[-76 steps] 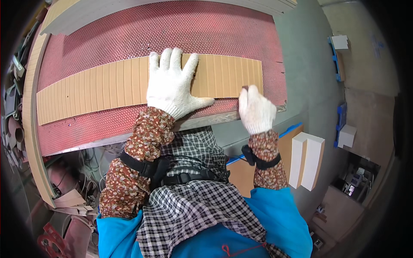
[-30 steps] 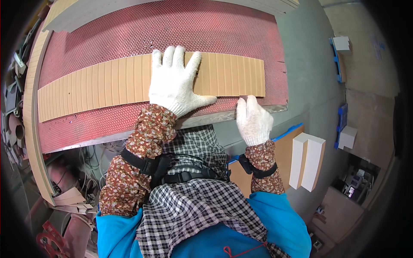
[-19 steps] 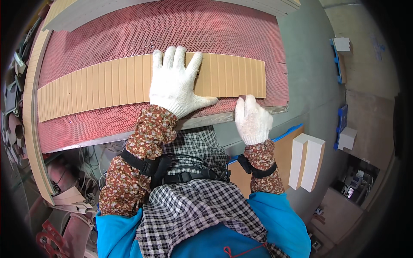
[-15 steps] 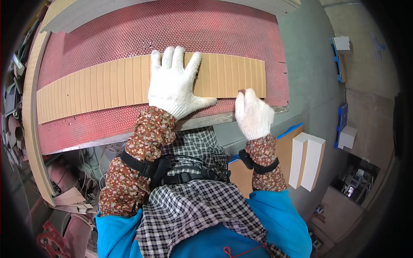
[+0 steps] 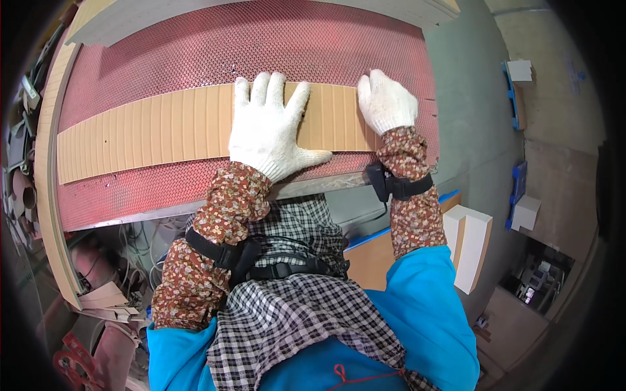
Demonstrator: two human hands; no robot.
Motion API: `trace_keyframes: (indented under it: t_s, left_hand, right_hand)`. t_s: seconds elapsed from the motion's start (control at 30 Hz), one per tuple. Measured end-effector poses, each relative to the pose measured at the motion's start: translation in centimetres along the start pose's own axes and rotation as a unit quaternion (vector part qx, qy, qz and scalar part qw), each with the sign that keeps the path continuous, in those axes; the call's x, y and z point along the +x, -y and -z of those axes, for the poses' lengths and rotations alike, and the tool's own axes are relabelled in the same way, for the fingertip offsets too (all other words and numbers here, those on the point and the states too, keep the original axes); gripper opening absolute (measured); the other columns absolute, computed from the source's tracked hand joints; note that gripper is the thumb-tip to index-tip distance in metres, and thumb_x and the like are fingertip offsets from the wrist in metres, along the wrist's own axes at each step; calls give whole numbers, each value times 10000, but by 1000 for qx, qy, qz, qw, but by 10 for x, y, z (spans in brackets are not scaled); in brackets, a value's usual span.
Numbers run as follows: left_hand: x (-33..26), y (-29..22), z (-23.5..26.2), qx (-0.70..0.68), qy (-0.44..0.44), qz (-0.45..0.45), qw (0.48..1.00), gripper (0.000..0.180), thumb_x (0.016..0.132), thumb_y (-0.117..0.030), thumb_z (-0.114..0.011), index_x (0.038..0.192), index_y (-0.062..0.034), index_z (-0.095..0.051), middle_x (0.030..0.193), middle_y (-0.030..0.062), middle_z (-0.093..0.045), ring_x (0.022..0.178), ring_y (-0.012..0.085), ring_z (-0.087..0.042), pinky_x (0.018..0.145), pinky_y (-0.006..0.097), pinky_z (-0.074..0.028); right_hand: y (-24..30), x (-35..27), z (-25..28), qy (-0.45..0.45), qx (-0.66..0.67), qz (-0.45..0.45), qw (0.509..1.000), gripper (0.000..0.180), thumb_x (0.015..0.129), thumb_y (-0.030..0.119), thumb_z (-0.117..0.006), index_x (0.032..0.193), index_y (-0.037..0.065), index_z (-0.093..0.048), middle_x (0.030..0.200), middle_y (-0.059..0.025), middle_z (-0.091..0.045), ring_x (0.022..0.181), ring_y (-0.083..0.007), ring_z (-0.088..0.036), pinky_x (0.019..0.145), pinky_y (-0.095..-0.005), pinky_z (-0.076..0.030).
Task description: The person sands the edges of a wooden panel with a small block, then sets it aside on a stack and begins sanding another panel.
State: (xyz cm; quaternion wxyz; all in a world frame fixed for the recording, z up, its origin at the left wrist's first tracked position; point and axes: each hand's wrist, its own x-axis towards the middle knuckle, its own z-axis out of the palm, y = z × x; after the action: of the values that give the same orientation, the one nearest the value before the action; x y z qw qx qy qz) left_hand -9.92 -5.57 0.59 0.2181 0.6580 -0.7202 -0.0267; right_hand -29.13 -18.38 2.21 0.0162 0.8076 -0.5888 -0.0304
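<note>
A long tan grooved panel [image 5: 163,124] lies across a red mesh-like work surface [image 5: 163,72]. My left hand [image 5: 264,127], in a white knit glove, is spread flat on the panel right of its middle, thumb stretched to the right along the near edge. My right hand [image 5: 388,101], gloved the same way, is closed over the far corner at the panel's right end and covers that corner. The small reddish-brown piece pinched in its fingers half a second ago is now hidden by the glove.
A pale board [image 5: 163,23] stands along the far side of the surface, and a tan grooved strip [image 5: 49,130] edges the left. White blocks [image 5: 473,244] stand on a brown board at right. Cables and scrap pieces [image 5: 107,300] lie below left.
My right hand has moved away from me, from the panel's near edge to its far edge at the right end. My left hand and the panel have shifted very slightly.
</note>
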Motion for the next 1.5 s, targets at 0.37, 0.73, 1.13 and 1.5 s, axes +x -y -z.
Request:
trace_keyframes:
  t_s: [0.37, 0.73, 1.13, 1.5]
  left_hand:
    - [-1, 1, -3, 2, 7, 1, 1000, 1072, 618, -693, -851, 1435, -61, -567, 1371, 246, -518, 1350, 416, -433, 1188, 655, -239]
    - [0, 0, -4, 1, 8, -1, 1000, 1061, 630, -690, -845, 1437, -61, -565, 1373, 251, -516, 1354, 420, -428, 1189, 659, -236]
    - [1, -2, -4, -1, 7, -3, 1000, 1051, 638, -692, -837, 1436, -66, -562, 1371, 247, -521, 1348, 419, -439, 1191, 666, -236]
    - [-2, 1, -3, 0, 16, 1, 1000, 1055, 630, -698, -842, 1429, -68, -566, 1370, 250, -521, 1348, 422, -440, 1193, 668, -237]
  right_hand:
    - [1, -125, -2, -13, 5, -7, 1000, 248, 1033, 328, -566, 985, 101, -651, 659, -145, -697, 586, -336, -716, 547, -468, -567]
    - [-2, -42, -3, -37, 4, 3, 999, 336, 1051, 357, -508, 1005, 60, -659, 720, -160, -736, 652, -340, -748, 623, -498, -595]
    - [-4, -82, -7, -80, 33, 19, 996, 292, 1057, 335, -515, 1009, 81, -652, 699, -143, -725, 604, -324, -731, 562, -477, -575]
    - [7, -155, 6, -43, 80, -17, 996, 246, 1012, 303, -605, 877, 99, -586, 665, -132, -690, 585, -350, -698, 549, -469, -554]
